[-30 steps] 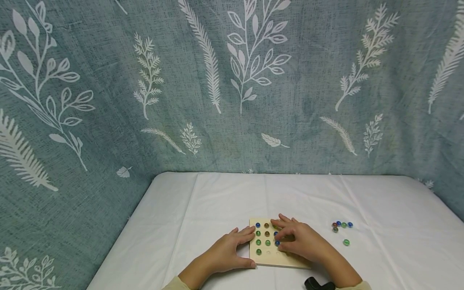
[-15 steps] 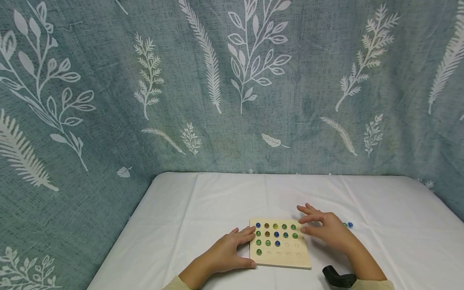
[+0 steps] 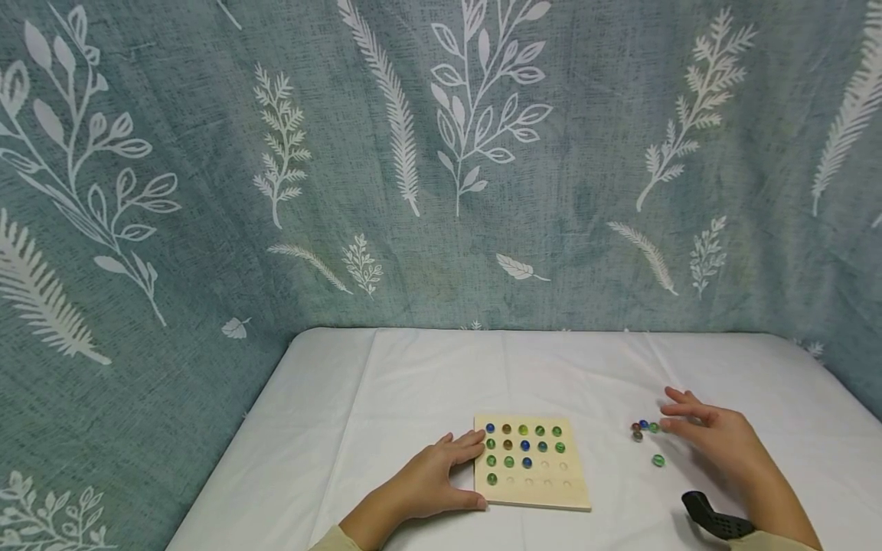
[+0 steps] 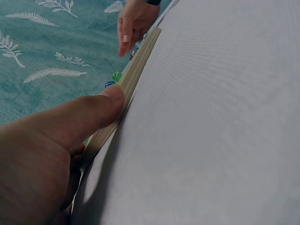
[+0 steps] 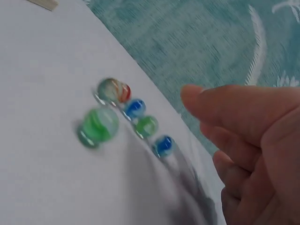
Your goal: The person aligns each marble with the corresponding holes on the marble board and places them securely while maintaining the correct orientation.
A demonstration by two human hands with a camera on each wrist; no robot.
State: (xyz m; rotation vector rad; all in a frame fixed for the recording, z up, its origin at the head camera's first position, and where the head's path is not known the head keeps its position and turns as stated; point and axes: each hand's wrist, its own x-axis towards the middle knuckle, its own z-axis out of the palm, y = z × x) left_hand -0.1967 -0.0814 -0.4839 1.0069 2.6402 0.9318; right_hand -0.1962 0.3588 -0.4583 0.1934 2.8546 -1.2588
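Note:
A pale wooden board (image 3: 534, 496) with rows of shallow hollows lies on the white table, and glass marbles (image 3: 525, 445) fill many of them. At its left side is my left hand (image 3: 437, 478), fingertips on the left edge and the straight thumb pressing the near corner. My right hand (image 3: 717, 440) hovers beside a group of loose marbles (image 5: 146, 126), thumb and fingers apart with nothing between them. Among these are a blue marble (image 5: 163, 146) nearest the hand, hidden behind the fingers in the head view, and a larger-looking green marble (image 3: 658, 461) lying apart.
The white cloth-covered table (image 3: 413, 375) runs back to a teal curtain (image 3: 427, 260) with white leaf prints. A black curved device (image 3: 717, 516) sits by the right wrist. The bare hollows are in the board's two near rows.
My right hand has moved from over the board to the right, beside the loose marbles, and its view of the board's right part is uncovered. The left hand and board stay put.

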